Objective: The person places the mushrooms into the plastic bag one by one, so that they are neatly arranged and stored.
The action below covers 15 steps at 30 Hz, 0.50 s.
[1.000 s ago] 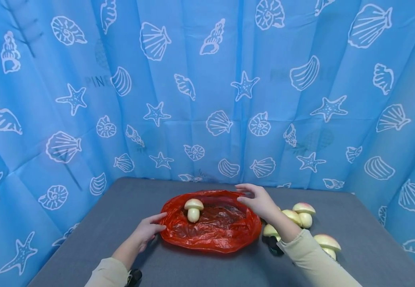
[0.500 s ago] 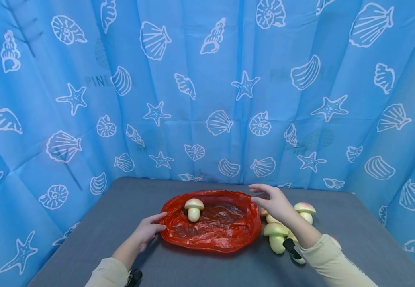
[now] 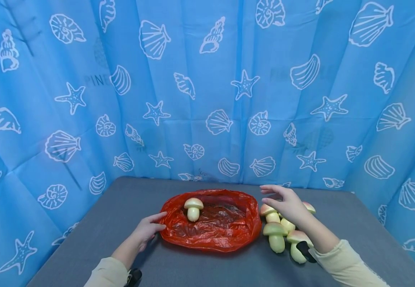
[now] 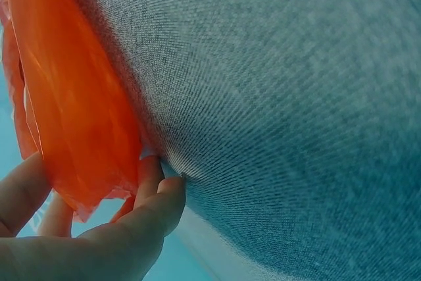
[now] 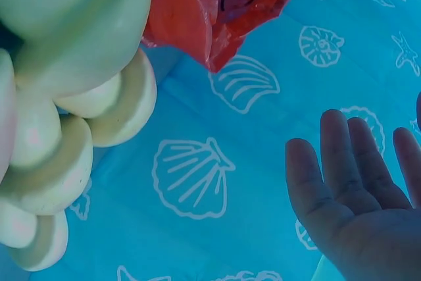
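Observation:
A red plastic bag (image 3: 211,244) lies with its mouth spread wide on the grey table, and one toy mushroom (image 3: 193,209) with a pale cap shows inside it. My left hand (image 3: 146,232) touches the bag's left side with its fingers apart; the left wrist view has the fingertips right at the orange-red plastic (image 4: 79,97). My right hand (image 3: 288,203) hovers over the pile at the bag's right, fingers spread and nothing in them. Below it are several pale toy mushrooms (image 3: 276,237), some with pinkish caps, partly hidden by the hand and forearm.
Behind the grey table (image 3: 96,243) hangs a blue curtain (image 3: 207,91) printed with white shells and starfish. In the right wrist view, mushrooms (image 5: 79,37) crowd the left side, with the bag (image 5: 191,18) above.
My right hand has moved away from the bag's right rim to the right, over the mushroom pile, uncovering several mushrooms. The left hand and the bag look unchanged.

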Tool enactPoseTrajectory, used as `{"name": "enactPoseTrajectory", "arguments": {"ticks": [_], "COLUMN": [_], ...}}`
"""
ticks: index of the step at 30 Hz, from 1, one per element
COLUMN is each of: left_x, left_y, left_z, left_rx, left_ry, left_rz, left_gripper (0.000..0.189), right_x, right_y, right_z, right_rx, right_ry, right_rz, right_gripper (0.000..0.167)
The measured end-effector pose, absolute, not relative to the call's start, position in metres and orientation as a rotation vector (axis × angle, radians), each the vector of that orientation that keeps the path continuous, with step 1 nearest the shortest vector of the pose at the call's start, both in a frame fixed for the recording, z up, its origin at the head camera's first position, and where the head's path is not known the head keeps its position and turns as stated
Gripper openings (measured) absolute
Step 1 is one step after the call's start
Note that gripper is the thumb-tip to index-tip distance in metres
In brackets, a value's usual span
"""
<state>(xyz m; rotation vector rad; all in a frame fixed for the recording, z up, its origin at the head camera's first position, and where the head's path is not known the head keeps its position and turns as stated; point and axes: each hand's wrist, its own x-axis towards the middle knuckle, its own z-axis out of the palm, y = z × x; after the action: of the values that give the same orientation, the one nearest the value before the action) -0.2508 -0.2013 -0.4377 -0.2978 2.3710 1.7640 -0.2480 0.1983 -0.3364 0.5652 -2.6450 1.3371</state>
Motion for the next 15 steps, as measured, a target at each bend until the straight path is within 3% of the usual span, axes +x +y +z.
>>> {"name": "enactPoseTrajectory", "arguments": {"ticks": [15], "left_x": [-0.253], "left_y": [-0.201], "left_z": [-0.440], "left_rx": [-0.312], "left_ry": [2.375], "left_rz": [1.762], "left_gripper": [0.051], "right_x": [-0.244], "right_y": [0.215], "right_z": [-0.337], "right_rx": [0.573], "right_ry": [-2.649], "right_rz": [1.269], "right_gripper": [0.039]}}
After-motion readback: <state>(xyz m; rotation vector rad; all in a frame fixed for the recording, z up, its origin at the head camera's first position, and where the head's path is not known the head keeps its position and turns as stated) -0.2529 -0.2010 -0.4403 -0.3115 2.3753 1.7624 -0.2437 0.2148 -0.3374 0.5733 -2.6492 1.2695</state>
